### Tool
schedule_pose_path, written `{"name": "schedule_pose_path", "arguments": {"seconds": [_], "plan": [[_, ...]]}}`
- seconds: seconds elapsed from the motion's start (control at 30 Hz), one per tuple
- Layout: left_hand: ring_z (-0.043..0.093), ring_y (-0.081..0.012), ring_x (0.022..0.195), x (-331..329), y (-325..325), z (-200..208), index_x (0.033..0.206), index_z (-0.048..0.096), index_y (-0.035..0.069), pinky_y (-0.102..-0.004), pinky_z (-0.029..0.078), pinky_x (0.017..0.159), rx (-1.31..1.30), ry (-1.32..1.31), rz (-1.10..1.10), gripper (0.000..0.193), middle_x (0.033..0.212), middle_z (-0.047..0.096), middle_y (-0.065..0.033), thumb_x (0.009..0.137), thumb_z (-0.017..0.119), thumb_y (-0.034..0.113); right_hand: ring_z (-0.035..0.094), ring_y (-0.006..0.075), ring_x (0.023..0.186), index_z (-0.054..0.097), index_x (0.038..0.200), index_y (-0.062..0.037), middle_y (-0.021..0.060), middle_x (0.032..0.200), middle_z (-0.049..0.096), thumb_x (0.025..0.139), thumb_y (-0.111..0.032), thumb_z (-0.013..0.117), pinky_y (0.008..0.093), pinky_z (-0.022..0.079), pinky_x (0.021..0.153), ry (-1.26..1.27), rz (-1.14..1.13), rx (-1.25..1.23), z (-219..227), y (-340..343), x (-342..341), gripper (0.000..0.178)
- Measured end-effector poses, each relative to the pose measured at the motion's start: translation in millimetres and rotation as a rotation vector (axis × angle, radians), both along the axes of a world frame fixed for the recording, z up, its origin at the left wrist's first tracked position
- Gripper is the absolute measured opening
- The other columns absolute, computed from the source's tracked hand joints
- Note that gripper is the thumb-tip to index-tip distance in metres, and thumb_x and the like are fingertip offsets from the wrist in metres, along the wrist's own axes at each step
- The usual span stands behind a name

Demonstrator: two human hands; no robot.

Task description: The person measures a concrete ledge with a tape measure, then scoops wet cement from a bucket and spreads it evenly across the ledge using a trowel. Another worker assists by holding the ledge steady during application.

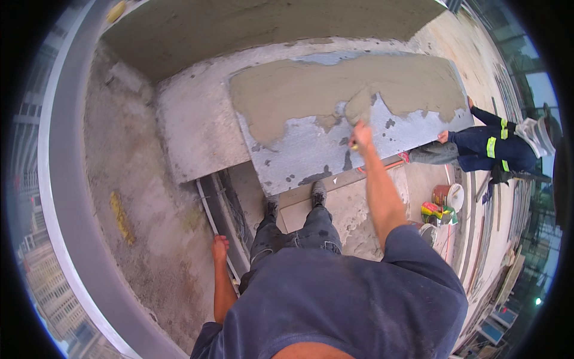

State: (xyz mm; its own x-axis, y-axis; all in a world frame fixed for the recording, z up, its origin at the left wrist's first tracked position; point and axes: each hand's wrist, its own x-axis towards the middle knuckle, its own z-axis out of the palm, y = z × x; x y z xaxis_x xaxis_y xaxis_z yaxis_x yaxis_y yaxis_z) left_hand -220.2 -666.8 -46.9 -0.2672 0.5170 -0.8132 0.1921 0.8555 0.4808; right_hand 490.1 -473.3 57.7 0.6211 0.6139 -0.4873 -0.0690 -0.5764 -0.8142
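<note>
We had our right hand (361,136) closed around the handle of a trowel (359,106), its blade a little blurred and lying just beyond the fingers, against wet grey mortar (287,90). The mortar spread to both sides of that hand and ahead of it, over the far part of a large grey slab (287,158), while the bare part of the slab, spotted with dark splashes, lay nearer to us and under the hand. Our left hand (220,246) was low and well apart from the slab, fingers curled in, near a pale edge (205,203); we could not tell whether it held anything. To the right of our right hand, a co-worker (508,146) had both hands at the slab's end, and nearer to us stood a reddish bucket (442,196) beside a colourful bag (439,212)
</note>
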Motion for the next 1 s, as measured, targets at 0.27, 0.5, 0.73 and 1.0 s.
{"name": "schedule_pose_path", "arguments": {"seconds": [0.27, 0.5, 0.73, 1.0], "plan": [[0.067, -0.0181, 0.079, 20, 25, -17, 0.118, 0.072, 0.001, -0.0329, 0.054, 0.07, 0.145, -0.126, 0.011, 0.052, 0.093, 0.074, -0.0092, 0.112, 0.04, 0.043, 0.067, 0.0236, 0.055, 0.062, 0.092, 0.0023, 0.0154, 0.069, 0.066, 0.112, -0.046, 0.046, 0.04, 0.05, 0.043, 0.029, 0.648, -0.204, 74, -54, -310, 0.055], [0.067, -0.0174, 0.076, 25, 45, 4, 0.11, 0.074, 0.002, -0.0321, 0.054, 0.069, 0.205, -0.157, 0.06, 0.052, 0.094, 0.075, -0.0096, 0.112, 0.039, 0.041, 0.069, 0.0303, 0.054, 0.063, 0.1, 0.0061, 0.0213, 0.076, 0.067, 0.11, -0.053, 0.047, 0.0433, 0.057, 0.056, -0.226, 0.854, -0.216, 101, 8, -291, 0.062], [0.065, -0.0121, 0.066, 56, 105, 47, 0.096, 0.074, 0.004, -0.0295, 0.057, 0.06, 0.153, -0.286, -0.253, 0.032, 0.077, 0.069, -0.0023, 0.106, 0.064, 0.033, 0.06, 0.0179, 0.048, 0.064, 0.112, 0.0031, 0.0104, 0.073, 0.065, 0.101, -0.045, 0.069, 0.0366, 0.05, 0.048, 0.056, 0.553, -0.038, 148, -51, -281, 0.049], [0.067, -0.0184, 0.109, 271, 114, 241, 0.147, 0.055, -0.004, -0.0341, 0.057, 0.092, 0.176, -0.792, -0.787, 0.054, 0.126, 0.068, -0.0126, 0.111, 0.06, 0.036, 0.066, 0.0206, 0.059, 0.062, 0.093, 0.0025, 0.0151, 0.069, 0.064, 0.108, -0.037, 0.055, 0.0419, 0.052, 0.057, 0.304, -0.141, 0.258, 160, -166, -272, 0.043]]}}
